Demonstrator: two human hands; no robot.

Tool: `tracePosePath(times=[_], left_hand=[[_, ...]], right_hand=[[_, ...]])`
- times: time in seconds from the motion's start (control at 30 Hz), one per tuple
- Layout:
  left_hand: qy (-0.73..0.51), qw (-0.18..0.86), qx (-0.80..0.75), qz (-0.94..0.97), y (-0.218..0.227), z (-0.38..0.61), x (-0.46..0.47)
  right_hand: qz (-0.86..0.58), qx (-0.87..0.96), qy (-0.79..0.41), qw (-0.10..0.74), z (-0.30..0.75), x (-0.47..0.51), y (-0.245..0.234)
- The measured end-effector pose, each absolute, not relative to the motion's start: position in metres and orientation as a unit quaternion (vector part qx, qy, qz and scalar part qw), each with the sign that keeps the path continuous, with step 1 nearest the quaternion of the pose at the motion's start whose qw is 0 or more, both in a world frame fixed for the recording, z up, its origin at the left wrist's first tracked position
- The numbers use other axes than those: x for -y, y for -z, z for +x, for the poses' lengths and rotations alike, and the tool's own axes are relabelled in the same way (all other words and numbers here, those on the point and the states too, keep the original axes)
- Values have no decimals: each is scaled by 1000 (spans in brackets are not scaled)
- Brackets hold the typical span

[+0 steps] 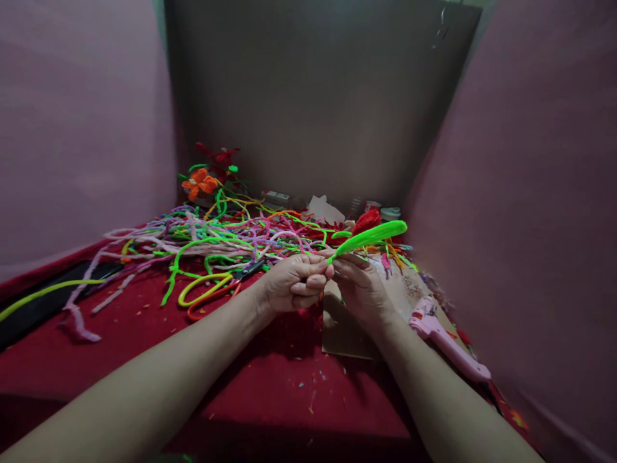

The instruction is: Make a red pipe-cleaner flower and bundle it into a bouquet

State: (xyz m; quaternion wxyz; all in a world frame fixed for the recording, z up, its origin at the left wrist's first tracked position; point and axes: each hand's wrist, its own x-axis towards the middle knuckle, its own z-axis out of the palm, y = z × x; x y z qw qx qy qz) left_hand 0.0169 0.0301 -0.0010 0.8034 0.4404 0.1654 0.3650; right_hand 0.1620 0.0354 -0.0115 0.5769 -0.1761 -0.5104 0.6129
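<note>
Stem (pixel 332 259) of the green leaf shape (pixel 372 235), held above the red cloth (pixel 270 392), sits pinched by the left hand (pixel 296 281) and seemingly the right hand (pixel 361 287), steadiest when gripped near its base.

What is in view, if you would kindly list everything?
Leaf: one, green, centre
Strips: many, mixed colours, centre left
Scissors: one, yellow and red, left
Glue gun: one, pink, right
Cardboard: one, brown, centre right
Flower: one, orange, back left
Red petals: several, red, back left
Red bundle: one, red, behind leaf
White piece: one, white, back
Black object: one, black, left
Cloth: one, red, underneath
Side panels: two, pink, either side
Back panel: one, grey, behind
Small items: several, indistinct, back
Hook: one, pale, top right
Left hand: one, bare, pinching leaf
Right hand: one, bare, beside left
</note>
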Motion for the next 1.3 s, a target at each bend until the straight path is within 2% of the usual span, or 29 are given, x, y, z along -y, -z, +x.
tracePosePath(times=[0.53, 0.63, 0.8, 0.9, 1.03, 1.3], left_hand=[[-377, 719, -280, 513, -1, 19, -30], [-391, 596, -372, 594, -2, 27, -28], [-423, 201, -484, 740, 6, 35, -26], [-429, 110, -476, 760, 12, 34, -26], [-441, 140, -467, 754, 11, 32, -26], [-442, 398, -415, 689, 0, 28, -32]], right_hand=[[-273, 527, -562, 576, 165, -42, 21], [-314, 550, -515, 577, 165, -40, 20], [-351, 556, -470, 589, 163, -33, 14], [-342, 555, -469, 596, 162, -30, 13], [-337, 559, -464, 599, 160, -30, 13], [-322, 525, -489, 618, 161, -36, 16]])
